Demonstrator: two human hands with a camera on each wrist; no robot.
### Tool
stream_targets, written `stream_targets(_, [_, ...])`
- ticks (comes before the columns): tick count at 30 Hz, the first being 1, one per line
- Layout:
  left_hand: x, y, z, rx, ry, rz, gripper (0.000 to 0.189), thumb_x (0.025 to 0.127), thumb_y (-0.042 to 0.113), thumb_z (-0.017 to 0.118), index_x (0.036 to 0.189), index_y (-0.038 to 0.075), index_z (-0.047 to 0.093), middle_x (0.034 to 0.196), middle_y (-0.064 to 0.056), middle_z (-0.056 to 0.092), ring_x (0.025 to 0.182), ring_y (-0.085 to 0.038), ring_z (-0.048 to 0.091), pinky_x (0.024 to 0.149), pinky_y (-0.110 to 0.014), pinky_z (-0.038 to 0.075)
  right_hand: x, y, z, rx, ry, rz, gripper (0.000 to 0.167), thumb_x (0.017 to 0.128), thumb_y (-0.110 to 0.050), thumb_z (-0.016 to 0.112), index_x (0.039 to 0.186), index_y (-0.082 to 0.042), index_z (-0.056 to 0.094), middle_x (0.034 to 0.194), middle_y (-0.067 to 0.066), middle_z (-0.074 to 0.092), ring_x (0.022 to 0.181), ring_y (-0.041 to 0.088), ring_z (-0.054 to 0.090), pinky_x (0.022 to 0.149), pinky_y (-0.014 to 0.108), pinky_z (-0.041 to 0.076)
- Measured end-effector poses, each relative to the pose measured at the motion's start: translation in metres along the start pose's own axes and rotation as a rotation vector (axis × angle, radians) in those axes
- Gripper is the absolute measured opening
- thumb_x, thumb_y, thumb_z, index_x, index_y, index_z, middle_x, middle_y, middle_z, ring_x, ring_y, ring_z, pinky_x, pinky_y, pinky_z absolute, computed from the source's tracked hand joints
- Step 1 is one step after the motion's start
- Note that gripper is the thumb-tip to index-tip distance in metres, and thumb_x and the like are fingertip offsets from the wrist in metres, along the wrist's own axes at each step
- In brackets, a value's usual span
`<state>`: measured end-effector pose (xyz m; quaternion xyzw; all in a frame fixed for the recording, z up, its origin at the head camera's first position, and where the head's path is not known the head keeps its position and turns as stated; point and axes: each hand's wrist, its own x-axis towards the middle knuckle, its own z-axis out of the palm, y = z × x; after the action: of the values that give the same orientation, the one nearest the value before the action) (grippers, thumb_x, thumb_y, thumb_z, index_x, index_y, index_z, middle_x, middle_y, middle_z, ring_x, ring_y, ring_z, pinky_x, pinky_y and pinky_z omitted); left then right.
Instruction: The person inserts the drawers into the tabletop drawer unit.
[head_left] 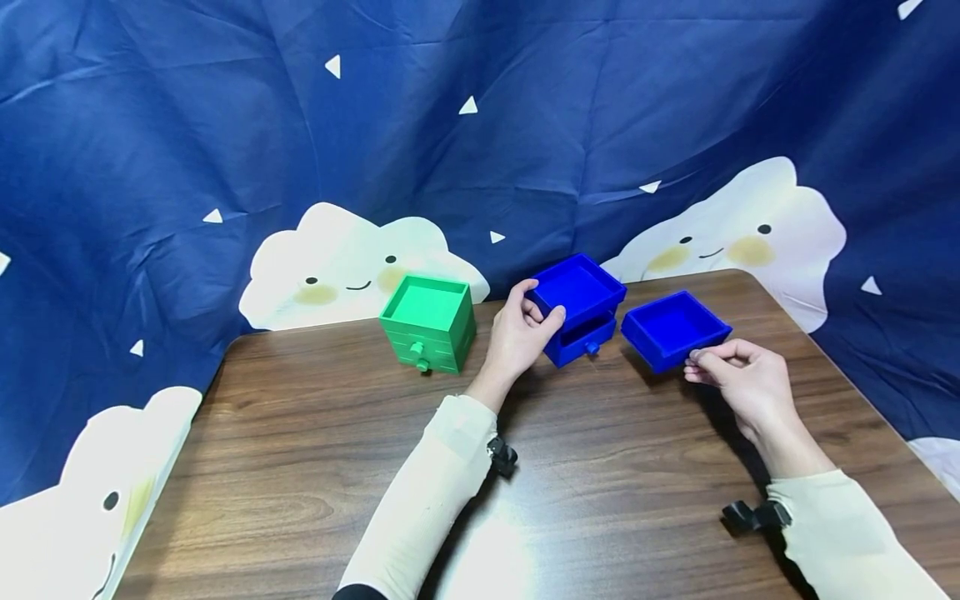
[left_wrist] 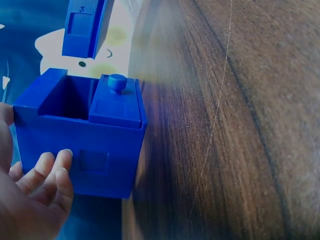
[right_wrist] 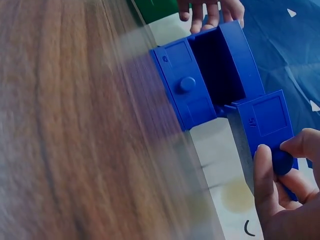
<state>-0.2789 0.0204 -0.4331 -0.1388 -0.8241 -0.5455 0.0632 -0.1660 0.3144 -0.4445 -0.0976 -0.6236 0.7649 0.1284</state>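
A small blue drawer cabinet point(head_left: 576, 287) stands on the table with a shallow recess on top. My left hand point(head_left: 517, 335) grips its left side, thumb on the near top edge and fingers round toward the back. The cabinet's upper slot point(right_wrist: 216, 67) is vacant, while the lower drawer point(right_wrist: 180, 82), with its round knob, sits in place. My right hand point(head_left: 750, 387) pinches the knob point(right_wrist: 283, 161) of a blue drawer point(head_left: 675, 325), held apart to the right of the cabinet and raised over the table. This drawer's inside shows bare.
A green drawer cabinet point(head_left: 431, 321) of like shape stands to the left, its knobs toward me. The wooden table point(head_left: 315, 450) ends at a blue curtain point(head_left: 420, 108) with clouds close behind both cabinets. Black wrist straps point(head_left: 753, 517) sit on the sleeves.
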Motion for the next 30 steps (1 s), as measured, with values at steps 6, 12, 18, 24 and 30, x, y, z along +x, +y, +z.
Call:
stream_targets(6, [0.0, 0.0, 0.0, 0.001, 0.001, 0.0, 0.06, 0.096, 0.035, 0.077, 0.148, 0.013, 0.056, 0.093, -0.004, 0.064, 0.073, -0.002, 0.057, 0.073, -0.018, 0.047, -0.003, -0.001, 0.006, 0.001, -0.029, -0.007, 0.03, 0.095, 0.016, 0.066, 0.078, -0.006, 0.077, 0.074, 0.0, 0.079, 0.063, 0.011, 0.077, 0.064, 0.025, 0.063])
stream_targets(12, [0.0, 0.0, 0.0, 0.002, 0.005, 0.009, 0.06, 0.096, 0.035, 0.077, 0.148, 0.013, 0.056, 0.092, -0.005, 0.064, 0.073, -0.001, 0.056, 0.073, -0.018, 0.047, -0.006, 0.002, 0.01, 0.007, -0.049, -0.015, 0.03, 0.095, 0.016, 0.066, 0.079, -0.006, 0.077, 0.075, 0.0, 0.08, 0.064, 0.011, 0.078, 0.065, 0.025, 0.064])
stream_targets(18, [0.001, 0.0, 0.0, -0.004, 0.006, 0.006, 0.06, 0.096, 0.035, 0.077, 0.147, 0.013, 0.057, 0.092, -0.005, 0.064, 0.072, -0.001, 0.056, 0.073, -0.017, 0.047, -0.005, 0.006, 0.016, -0.031, -0.05, -0.004, 0.03, 0.095, 0.016, 0.066, 0.079, -0.007, 0.076, 0.074, -0.001, 0.079, 0.063, 0.01, 0.077, 0.065, 0.025, 0.064])
stream_targets(24, [0.001, -0.001, 0.001, 0.0, 0.007, 0.007, 0.059, 0.096, 0.035, 0.077, 0.147, 0.013, 0.057, 0.092, -0.003, 0.063, 0.072, 0.001, 0.056, 0.073, -0.017, 0.047, -0.007, 0.011, 0.022, -0.06, -0.062, 0.021, 0.027, 0.094, 0.015, 0.067, 0.081, -0.006, 0.076, 0.075, 0.0, 0.079, 0.064, 0.011, 0.078, 0.066, 0.026, 0.064])
stream_targets(30, [0.001, -0.001, 0.001, -0.002, 0.016, 0.01, 0.06, 0.095, 0.034, 0.077, 0.147, 0.012, 0.057, 0.092, -0.006, 0.064, 0.072, 0.001, 0.056, 0.073, -0.017, 0.047, -0.009, 0.013, 0.028, -0.085, -0.096, 0.035, 0.023, 0.095, 0.013, 0.07, 0.083, -0.006, 0.075, 0.075, -0.001, 0.079, 0.065, 0.011, 0.078, 0.067, 0.026, 0.064])
